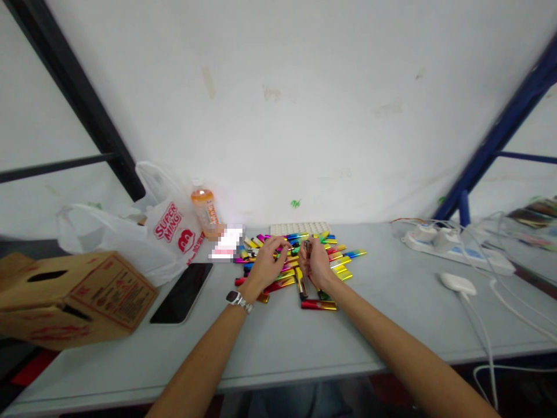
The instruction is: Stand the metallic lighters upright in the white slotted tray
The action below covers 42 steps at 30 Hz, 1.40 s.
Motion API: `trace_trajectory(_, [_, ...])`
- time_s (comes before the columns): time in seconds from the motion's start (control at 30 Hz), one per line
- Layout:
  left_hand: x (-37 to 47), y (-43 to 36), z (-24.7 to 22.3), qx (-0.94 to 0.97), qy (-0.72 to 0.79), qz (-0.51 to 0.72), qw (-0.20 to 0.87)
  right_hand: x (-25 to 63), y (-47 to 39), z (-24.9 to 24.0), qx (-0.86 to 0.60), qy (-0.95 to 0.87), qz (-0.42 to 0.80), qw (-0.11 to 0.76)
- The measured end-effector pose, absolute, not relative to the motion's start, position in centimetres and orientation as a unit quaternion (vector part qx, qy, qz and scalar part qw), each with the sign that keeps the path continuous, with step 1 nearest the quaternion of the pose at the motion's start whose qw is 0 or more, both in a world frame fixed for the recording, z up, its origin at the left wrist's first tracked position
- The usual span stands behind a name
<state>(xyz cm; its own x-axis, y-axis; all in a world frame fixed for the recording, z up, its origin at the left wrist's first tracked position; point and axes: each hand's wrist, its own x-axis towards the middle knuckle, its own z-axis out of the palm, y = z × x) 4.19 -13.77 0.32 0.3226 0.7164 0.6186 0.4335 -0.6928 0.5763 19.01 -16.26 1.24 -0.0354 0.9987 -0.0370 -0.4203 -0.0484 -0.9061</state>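
Observation:
Many shiny lighter-like sticks (319, 304) in red, yellow, blue and green metallic colours lie in a loose pile on the grey table (278, 345). Over the left part of the pile is my left hand (266, 264), fingers apart and curved, with a metal-banded watch (239, 300) on the wrist. My right hand (316, 261) is at the pile's right side, its fingers closed round a small dark item that I cannot make out. Behind the pile stands a pale keyboard-like grid (300, 229).
On the left are a cardboard box (108, 296), a white plastic bag (165, 232), an orange drink bottle (206, 209) and a black phone (183, 293). A power strip (461, 252), a white charger (458, 283) and loose cables lie on the right.

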Motion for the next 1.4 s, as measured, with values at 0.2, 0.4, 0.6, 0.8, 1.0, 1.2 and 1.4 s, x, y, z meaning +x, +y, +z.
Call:
trace_trajectory(0.2, [4.0, -13.5, 0.1, 0.798, 0.365, 0.456, 0.15, 18.8, -16.8, 1.8, -0.366, -0.347, 0.617, 0.604])
trace_trajectory(0.4, [3.8, -13.2, -0.1, 0.802, 0.371, 0.445, 0.146, 18.8, -17.0, 1.8, -0.38, -0.346, 0.638, 0.574])
trace_trajectory(0.6, [3.4, -13.1, 0.1, 0.813, 0.391, 0.413, 0.129, 18.8, -16.7, 1.5, -0.386, -0.379, 0.604, 0.586])
trace_trajectory(0.8, [2.4, -12.9, 0.2, 0.832, 0.441, 0.328, 0.076, 19.6, -16.5, 1.5, -0.356, -0.504, 0.511, 0.599])
trace_trajectory(1.0, [2.0, -13.1, -0.2, 0.83, 0.469, 0.301, 0.042, 22.0, -13.1, 1.5, -0.451, -0.632, 0.28, 0.565])
trace_trajectory(1.2, [2.3, -13.2, -0.3, 0.823, 0.492, 0.28, 0.046, 23.6, -7.3, 2.4, -0.451, -0.698, 0.2, 0.519])
trace_trajectory(1.4, [2.5, -13.1, -0.1, 0.829, 0.497, 0.25, 0.058, 24.4, -2.3, 3.0, -0.45, -0.731, 0.115, 0.499])
